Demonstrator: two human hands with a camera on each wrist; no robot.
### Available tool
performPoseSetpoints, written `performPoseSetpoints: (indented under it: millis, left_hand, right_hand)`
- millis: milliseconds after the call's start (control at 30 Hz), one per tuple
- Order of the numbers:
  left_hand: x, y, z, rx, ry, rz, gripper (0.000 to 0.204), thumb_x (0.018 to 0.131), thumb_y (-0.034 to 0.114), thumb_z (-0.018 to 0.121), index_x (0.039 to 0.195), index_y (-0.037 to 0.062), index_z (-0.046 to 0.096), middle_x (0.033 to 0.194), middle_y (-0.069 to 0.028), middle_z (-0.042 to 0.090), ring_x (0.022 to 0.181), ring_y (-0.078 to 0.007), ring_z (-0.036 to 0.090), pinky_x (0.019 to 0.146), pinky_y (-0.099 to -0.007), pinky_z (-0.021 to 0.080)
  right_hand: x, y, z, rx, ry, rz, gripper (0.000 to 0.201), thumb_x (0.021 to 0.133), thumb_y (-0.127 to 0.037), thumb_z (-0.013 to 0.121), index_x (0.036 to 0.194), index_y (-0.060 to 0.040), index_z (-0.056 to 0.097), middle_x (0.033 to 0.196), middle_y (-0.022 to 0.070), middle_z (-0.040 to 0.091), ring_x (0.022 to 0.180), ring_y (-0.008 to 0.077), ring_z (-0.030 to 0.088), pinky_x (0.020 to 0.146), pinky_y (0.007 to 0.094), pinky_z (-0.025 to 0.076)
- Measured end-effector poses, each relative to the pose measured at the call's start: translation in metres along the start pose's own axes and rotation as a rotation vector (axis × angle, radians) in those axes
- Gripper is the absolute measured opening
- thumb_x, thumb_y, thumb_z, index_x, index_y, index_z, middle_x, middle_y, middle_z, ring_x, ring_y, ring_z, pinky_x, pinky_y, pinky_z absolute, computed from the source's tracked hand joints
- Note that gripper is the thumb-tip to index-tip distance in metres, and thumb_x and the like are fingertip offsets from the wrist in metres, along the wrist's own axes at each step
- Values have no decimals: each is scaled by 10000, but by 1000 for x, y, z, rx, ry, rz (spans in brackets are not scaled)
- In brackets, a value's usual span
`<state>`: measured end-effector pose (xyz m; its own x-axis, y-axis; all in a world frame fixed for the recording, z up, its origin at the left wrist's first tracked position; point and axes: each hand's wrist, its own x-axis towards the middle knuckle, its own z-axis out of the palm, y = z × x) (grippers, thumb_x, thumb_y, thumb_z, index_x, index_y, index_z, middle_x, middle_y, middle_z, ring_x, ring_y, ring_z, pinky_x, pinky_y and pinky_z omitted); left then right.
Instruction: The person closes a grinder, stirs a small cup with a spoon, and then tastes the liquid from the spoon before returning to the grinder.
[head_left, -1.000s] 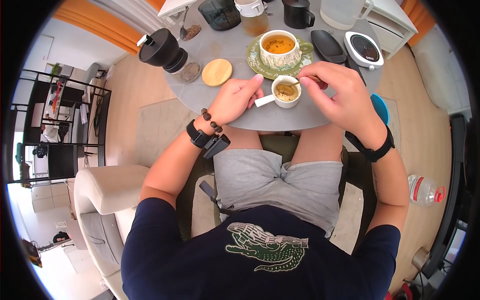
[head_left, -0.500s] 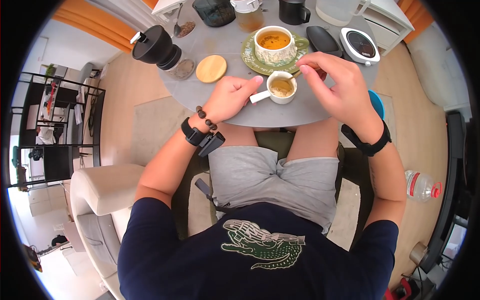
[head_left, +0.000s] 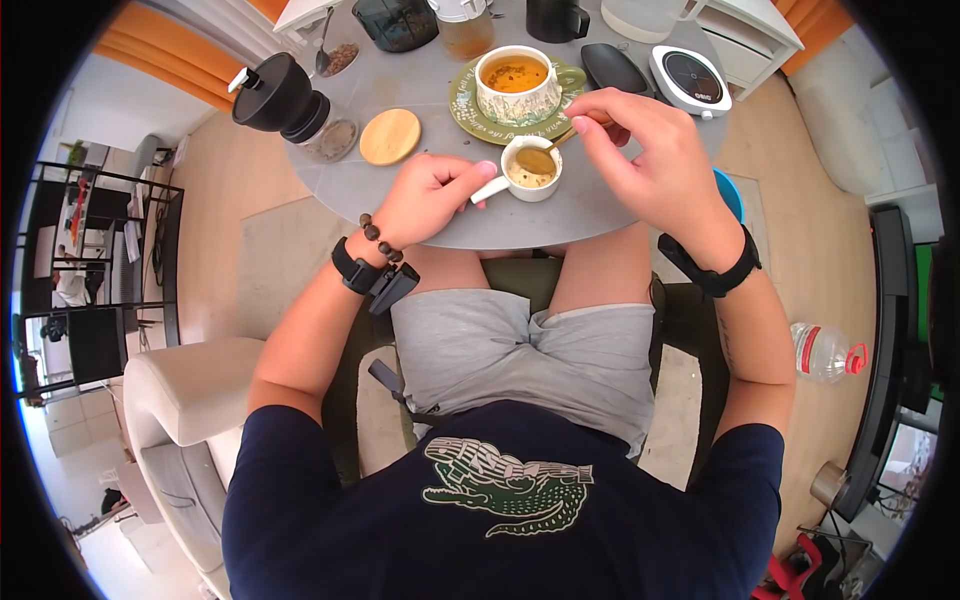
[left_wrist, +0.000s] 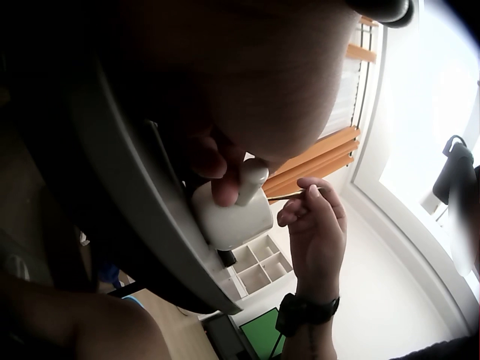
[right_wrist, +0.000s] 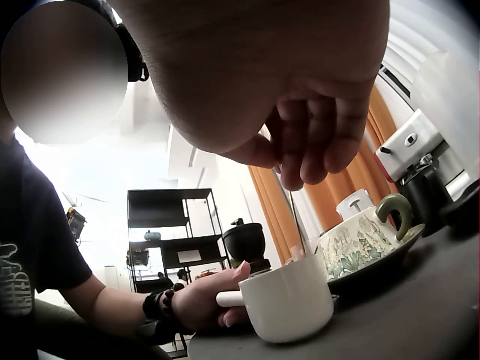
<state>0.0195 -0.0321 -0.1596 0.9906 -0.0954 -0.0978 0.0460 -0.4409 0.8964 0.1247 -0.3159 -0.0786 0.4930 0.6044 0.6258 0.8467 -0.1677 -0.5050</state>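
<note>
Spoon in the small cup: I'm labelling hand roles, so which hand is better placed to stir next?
Probably the right hand: it pinches the spoon, whose bowl is inside the small cup. The left hand is at the cup's handle.

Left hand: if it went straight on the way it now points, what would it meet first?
Most likely the wall of the small white cup, whose handle lies by the left hand; the remaining gap is hard to judge.

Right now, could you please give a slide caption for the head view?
Right hand holds a spoon in the small white cup; left hand at its handle.
</note>
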Motion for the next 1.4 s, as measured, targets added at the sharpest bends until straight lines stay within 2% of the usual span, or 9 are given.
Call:
performPoseSetpoints:
  millis: [200,367,600,700,767,867,967,1200,1400]
  left_hand:
    - [0,0,0,-8,19,29,500,1159,388,622,896,8,811,735,23,687,664,-48,522,615,-261,433]
    - [-1,4,-1,7,8,7,524,1164,396,614,859,8,789,715,26,656,659,-51,498,612,-266,422]
    - [0,-3,0,-15,15,21,522,1162,408,619,869,16,799,724,28,667,671,-50,510,621,-262,429]
    - [1,-7,1,-19,15,25,518,1161,409,621,873,19,803,736,29,681,676,-52,520,626,-260,436]
    - [2,-9,5,-61,74,86,538,1127,447,675,815,28,804,619,25,584,597,-57,458,555,-278,368]
    - [3,-10,6,-69,79,74,540,1128,449,672,815,29,800,619,28,579,598,-55,455,557,-275,366]
    - [1,-4,0,-30,19,23,512,1160,395,624,847,20,775,743,20,692,682,-53,530,630,-261,447]
    - [2,-9,1,-21,23,15,517,1162,381,621,817,15,738,746,-2,701,679,-59,537,634,-262,445]
    - [2,-8,0,-20,30,20,513,1161,380,621,822,17,748,751,-7,709,678,-64,537,634,-265,444]
  right_hand:
    - [2,0,-3,123,-111,63,148,1039,-128,721,1103,-3,768,948,142,790,784,283,765,723,362,615]
    - [-1,3,-1,-50,2,-2,141,1044,-134,718,1083,-6,763,934,137,788,788,278,763,714,357,605]
    - [1,-1,1,76,-69,30,122,1029,-121,718,1083,-23,769,936,136,788,791,291,763,725,367,610]
    - [0,4,4,-29,48,-81,121,1026,-123,720,1079,-26,768,918,142,781,772,295,759,714,369,606]
    - [0,3,0,-95,36,-67,124,1028,-129,722,1081,-29,770,909,145,780,749,300,753,702,369,604]
    - [-1,-2,-3,-44,-48,27,125,1028,-128,721,1088,-32,775,890,137,778,731,299,746,688,371,599]
    - [-1,-2,2,92,-51,23,118,1026,-120,719,1091,-35,767,865,136,763,714,298,742,666,370,590]
    - [0,1,-3,-70,47,-85,112,1031,-132,713,1079,-38,752,817,140,735,702,304,743,642,373,578]
    - [-3,0,5,-16,-57,-18,105,1031,-140,709,1045,-46,755,799,131,737,679,305,735,624,393,574]
